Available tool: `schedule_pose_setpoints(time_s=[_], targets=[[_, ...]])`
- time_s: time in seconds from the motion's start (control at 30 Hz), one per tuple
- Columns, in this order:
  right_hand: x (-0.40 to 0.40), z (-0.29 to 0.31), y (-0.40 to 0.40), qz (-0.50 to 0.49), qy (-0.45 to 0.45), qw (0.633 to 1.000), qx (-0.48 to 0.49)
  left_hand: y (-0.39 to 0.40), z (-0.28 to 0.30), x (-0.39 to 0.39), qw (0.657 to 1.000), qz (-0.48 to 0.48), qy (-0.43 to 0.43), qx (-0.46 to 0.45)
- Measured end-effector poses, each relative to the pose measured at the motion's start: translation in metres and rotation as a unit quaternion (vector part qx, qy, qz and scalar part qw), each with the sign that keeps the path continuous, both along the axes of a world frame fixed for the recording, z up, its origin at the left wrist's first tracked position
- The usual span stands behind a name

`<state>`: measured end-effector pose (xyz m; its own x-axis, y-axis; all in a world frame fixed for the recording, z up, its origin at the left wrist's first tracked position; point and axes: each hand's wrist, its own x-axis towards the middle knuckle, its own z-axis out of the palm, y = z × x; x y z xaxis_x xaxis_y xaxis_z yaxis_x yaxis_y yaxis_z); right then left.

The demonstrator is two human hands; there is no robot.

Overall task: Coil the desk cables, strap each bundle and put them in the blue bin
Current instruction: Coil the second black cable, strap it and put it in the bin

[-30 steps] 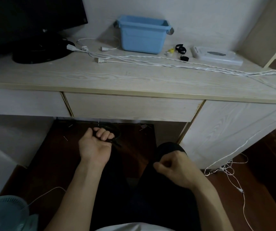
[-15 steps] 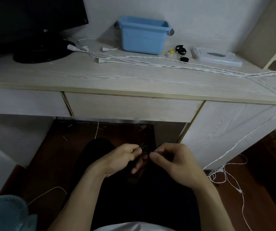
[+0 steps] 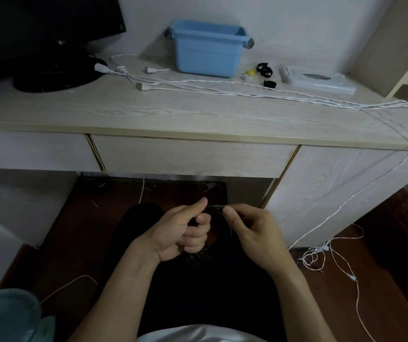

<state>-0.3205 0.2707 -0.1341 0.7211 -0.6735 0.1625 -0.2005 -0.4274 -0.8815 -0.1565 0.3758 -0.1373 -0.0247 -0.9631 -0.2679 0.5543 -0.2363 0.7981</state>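
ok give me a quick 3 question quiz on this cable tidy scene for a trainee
1. True or false: the blue bin stands on the floor.
2. Which cable are both hands working on? A) the white cables across the desk B) a black cable coil over the lap C) the monitor's lead
3. Fill in: the black straps lie on the desk between the blue bin and the ______ box.

Key
1. False: it stands at the back of the desk, near the wall.
2. B: the left hand grips the coil and the right hand pinches it.
3. White: the flat white box lies to the right of the straps.
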Motion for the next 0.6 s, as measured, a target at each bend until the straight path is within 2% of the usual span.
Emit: schedule_pose_setpoints(time_s=[0.1, 0.17, 0.23, 0.37, 0.43, 0.6], targets=[[0.001, 0.004, 0.003, 0.013, 0.007, 0.999, 0.043, -0.003, 0.003, -0.009, 0.999, 0.050, -0.007, 0.018], [-0.001, 0.006, 0.002, 0.039, 0.006, 0.990, 0.135, -0.004, 0.004, -0.016, 0.997, 0.078, -0.005, 0.022], [-0.001, 0.007, 0.003, 0.062, -0.006, 0.977, 0.203, -0.006, 0.003, -0.021, 0.994, 0.103, 0.036, 0.011], [0.003, -0.003, 0.004, 0.015, -0.030, 0.992, 0.121, -0.011, 0.000, -0.024, 0.990, 0.100, 0.103, 0.002], [0.005, -0.006, 0.005, -0.017, -0.046, 0.992, 0.120, -0.013, 0.001, -0.024, 0.991, 0.083, 0.109, 0.000], [0.003, -0.001, 0.002, 0.004, -0.055, 0.985, 0.161, -0.012, 0.004, -0.022, 0.995, 0.100, 0.005, -0.010]])
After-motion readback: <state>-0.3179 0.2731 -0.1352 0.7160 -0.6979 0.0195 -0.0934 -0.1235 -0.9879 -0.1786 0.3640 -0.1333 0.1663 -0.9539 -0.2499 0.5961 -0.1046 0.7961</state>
